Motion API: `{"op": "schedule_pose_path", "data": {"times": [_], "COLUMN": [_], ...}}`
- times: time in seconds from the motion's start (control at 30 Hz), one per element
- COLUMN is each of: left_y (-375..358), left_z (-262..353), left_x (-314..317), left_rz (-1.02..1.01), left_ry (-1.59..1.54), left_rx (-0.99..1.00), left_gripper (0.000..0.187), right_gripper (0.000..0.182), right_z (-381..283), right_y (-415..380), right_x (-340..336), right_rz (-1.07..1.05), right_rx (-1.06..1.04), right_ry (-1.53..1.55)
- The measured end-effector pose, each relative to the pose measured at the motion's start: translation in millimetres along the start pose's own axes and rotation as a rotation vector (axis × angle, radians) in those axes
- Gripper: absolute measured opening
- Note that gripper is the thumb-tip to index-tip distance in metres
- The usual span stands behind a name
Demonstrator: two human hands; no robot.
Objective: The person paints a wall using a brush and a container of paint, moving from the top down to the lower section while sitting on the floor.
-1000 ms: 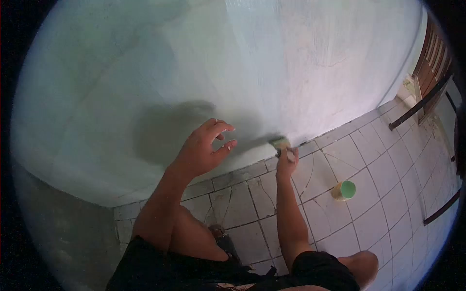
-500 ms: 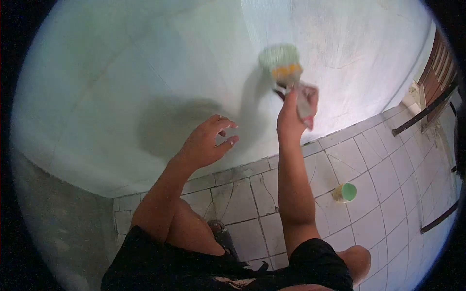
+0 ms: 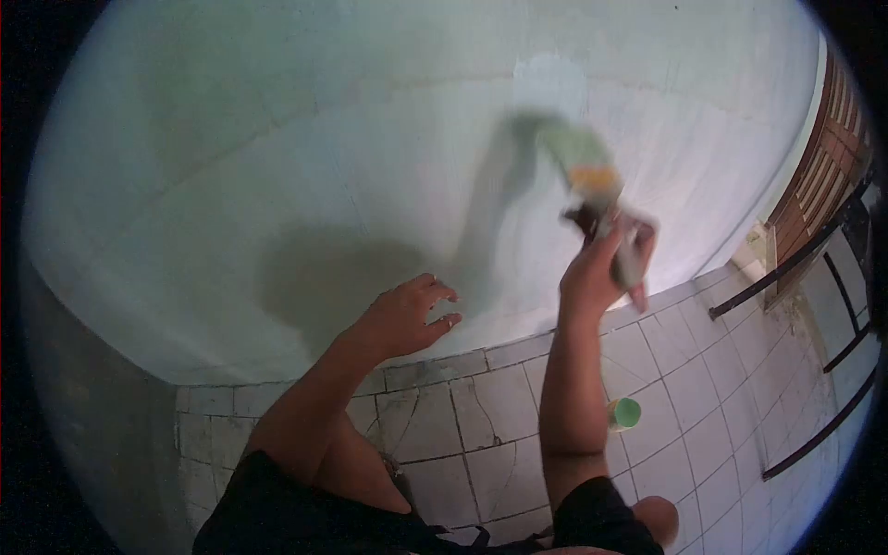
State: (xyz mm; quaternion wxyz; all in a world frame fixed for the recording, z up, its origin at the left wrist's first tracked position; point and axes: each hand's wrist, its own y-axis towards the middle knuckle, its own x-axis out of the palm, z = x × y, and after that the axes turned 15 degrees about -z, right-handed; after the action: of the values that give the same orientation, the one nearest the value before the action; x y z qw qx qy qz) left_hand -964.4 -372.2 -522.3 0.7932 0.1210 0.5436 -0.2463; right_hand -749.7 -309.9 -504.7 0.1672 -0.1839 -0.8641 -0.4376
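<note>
My right hand (image 3: 606,259) grips a paintbrush (image 3: 592,178) by its handle, blurred by motion. Pale green paint covers the bristles, with a yellow-orange band below them. The bristle end is close to the pale green wall (image 3: 388,176), and its shadow falls just left of it. Left of the brush, my left hand (image 3: 407,316) hovers in front of the lower wall, holding nothing. Its fingers are curved and apart, with whitish specks on the fingertips. A small cup (image 3: 625,413) with light green inside stands on the floor beside my right forearm.
White floor tiles (image 3: 504,393), some cracked, meet the foot of the wall. Dark metal bars (image 3: 786,268) stand at the right, near a brown slatted wooden door (image 3: 823,166). A grey surface (image 3: 92,416) borders the left side. My knees and a foot are below.
The paintbrush in my right hand has moved right along the wall. The view has shifted, so the cup appears lower and further left. My left hand stays open.
</note>
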Motion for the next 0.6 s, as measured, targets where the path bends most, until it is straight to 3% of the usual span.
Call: {"op": "schedule_pose_path", "data": {"times": [0.07, 0.17, 0.23, 0.33, 0.43, 0.5, 0.6], "left_y": [0.4, -1.1, -2.6, -4.9, -5.1, -5.4, -8.1], "left_z": [-5.1, -6.8, -8.1, -6.9, -6.3, -2.1, 3.6], "left_x": [2.2, -0.6, -0.3, -3.2, -4.0, -3.1, -7.5], "left_rz": [-0.009, -0.003, -0.022, -0.043, -0.060, -0.076, -0.096], "left_ry": [0.024, 0.002, -0.026, -0.019, -0.005, -0.013, -0.021], "left_rx": [-0.004, -0.004, -0.031, -0.056, -0.054, -0.057, -0.057], "left_gripper": [0.032, 0.033, 0.034, 0.035, 0.034, 0.033, 0.032], "right_gripper": [0.015, 0.015, 0.015, 0.014, 0.015, 0.016, 0.009], "right_z": [-35.4, -39.4, -7.3, 36.0, 82.9, 82.8, 79.0], "right_y": [46.9, 79.5, 74.4, 11.7, -76.9, -112.6, -107.3], "right_x": [33.8, 60.0, 45.6, 12.2, -29.3, -43.6, -47.6], "right_rz": [-0.088, -0.184, -0.194, -0.197, -0.178, -0.134, -0.039], "right_rx": [-0.146, -0.196, -0.257, -0.129, 0.227, 0.338, 0.318], "right_ry": [0.154, 0.148, -0.263, -0.452, -0.297, -0.099, -0.234]}}
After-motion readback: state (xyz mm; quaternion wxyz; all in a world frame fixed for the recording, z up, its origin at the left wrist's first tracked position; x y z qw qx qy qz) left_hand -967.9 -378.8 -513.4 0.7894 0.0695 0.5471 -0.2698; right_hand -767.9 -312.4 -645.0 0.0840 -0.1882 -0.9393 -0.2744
